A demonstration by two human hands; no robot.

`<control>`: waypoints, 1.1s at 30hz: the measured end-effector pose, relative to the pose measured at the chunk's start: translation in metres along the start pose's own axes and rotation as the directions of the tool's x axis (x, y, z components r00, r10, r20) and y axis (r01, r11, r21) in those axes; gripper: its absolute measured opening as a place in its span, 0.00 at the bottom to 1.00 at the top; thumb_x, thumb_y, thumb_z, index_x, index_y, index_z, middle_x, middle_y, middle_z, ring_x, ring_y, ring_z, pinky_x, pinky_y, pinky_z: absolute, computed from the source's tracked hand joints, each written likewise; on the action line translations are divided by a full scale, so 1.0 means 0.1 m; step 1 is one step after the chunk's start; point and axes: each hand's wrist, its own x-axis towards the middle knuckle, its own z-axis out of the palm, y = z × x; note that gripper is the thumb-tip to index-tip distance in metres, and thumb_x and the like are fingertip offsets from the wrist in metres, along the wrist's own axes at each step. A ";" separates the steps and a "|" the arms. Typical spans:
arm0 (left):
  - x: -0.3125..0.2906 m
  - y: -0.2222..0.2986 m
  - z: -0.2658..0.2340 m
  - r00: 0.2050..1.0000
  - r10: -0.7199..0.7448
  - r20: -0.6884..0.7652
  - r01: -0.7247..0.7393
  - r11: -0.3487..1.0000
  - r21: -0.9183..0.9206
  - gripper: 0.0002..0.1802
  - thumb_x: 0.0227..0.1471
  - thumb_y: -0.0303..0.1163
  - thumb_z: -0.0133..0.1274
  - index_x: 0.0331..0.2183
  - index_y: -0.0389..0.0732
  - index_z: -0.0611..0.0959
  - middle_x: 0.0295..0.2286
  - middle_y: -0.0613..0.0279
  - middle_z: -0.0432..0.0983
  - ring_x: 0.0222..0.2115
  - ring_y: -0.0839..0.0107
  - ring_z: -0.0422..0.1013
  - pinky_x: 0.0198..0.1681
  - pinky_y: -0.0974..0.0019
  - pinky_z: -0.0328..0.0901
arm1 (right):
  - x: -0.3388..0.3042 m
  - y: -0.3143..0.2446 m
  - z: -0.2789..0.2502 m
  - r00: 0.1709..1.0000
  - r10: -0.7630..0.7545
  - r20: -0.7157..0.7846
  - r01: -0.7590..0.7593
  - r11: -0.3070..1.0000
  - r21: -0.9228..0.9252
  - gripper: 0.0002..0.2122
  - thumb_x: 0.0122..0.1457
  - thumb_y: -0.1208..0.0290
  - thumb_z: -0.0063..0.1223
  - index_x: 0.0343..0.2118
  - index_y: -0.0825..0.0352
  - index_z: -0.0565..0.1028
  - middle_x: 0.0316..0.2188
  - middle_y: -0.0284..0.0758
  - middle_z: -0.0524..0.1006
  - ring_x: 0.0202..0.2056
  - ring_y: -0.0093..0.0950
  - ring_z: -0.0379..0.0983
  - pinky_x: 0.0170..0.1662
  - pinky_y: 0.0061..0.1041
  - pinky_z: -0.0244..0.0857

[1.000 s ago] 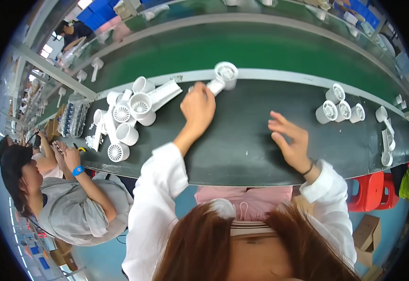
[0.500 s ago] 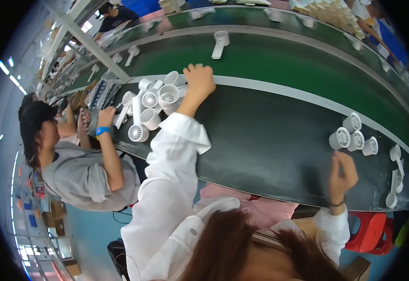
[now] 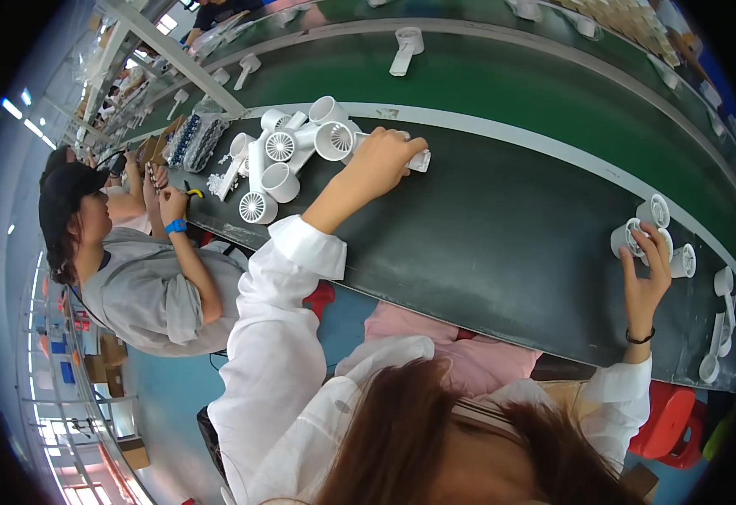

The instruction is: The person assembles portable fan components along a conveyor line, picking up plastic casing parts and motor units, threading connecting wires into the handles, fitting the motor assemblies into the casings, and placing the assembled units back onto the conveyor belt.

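White handle [image 3: 419, 161] — beneath left grip [image 3: 381, 162] | white cup [image 3: 621, 239] — at right grip [image 3: 648, 282]

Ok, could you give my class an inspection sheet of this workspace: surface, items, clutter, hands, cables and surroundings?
Surface: dark bench top beside a green belt.
Job's things: white handled parts piled at left; white cup-shaped parts grouped at right.
Clutter: small white bits and a yellow-handled tool at left.
Hands: left hand closed around a white handled piece; right hand with fingers at the leftmost cup, grip unclear.
Cables: thin dark line near the floor at left, possibly a cable.
Surroundings: person in grey at left; red stool at right.
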 end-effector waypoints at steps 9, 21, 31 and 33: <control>-0.27 0.27 -0.50 0.859 -0.135 -0.494 -0.415 0.383 -0.825 0.09 0.50 0.24 0.55 0.36 0.40 0.74 0.49 0.50 0.71 0.56 0.52 0.60 0.56 0.53 0.58 | -0.02 0.12 -0.08 0.997 0.041 0.070 -0.022 0.967 -0.255 0.35 0.38 0.76 0.65 0.55 0.59 0.67 0.55 0.40 0.65 0.55 0.41 0.62 0.56 0.32 0.58; -0.01 0.78 0.25 0.981 -0.169 0.100 -0.157 -0.981 -0.113 0.25 0.53 0.46 0.49 0.17 0.36 0.68 0.12 0.62 0.57 0.23 0.66 0.59 0.55 0.60 0.57 | -0.03 0.38 0.21 0.998 0.036 0.045 -0.017 0.928 -0.373 0.22 0.44 0.72 0.63 0.45 0.62 0.74 0.48 0.41 0.68 0.49 0.42 0.64 0.52 0.34 0.59; -0.17 0.96 0.69 0.771 -0.617 0.157 -0.293 -0.563 -0.773 0.02 0.42 0.24 0.38 0.22 0.38 0.66 0.17 0.58 0.61 0.27 0.61 0.64 0.54 0.55 0.59 | -0.11 -0.38 0.18 0.888 -0.088 0.451 0.036 0.992 0.123 0.31 0.37 0.84 0.61 0.50 0.63 0.71 0.47 0.40 0.67 0.47 0.40 0.63 0.51 0.32 0.60; -0.30 0.92 0.77 0.814 -0.579 0.048 -0.286 -0.471 -0.835 0.02 0.41 0.23 0.39 0.23 0.38 0.67 0.23 0.55 0.67 0.31 0.58 0.67 0.54 0.54 0.59 | -0.09 -0.35 0.10 0.827 -0.150 0.541 0.054 0.981 0.188 0.32 0.37 0.87 0.58 0.52 0.62 0.71 0.47 0.40 0.66 0.47 0.39 0.63 0.51 0.31 0.60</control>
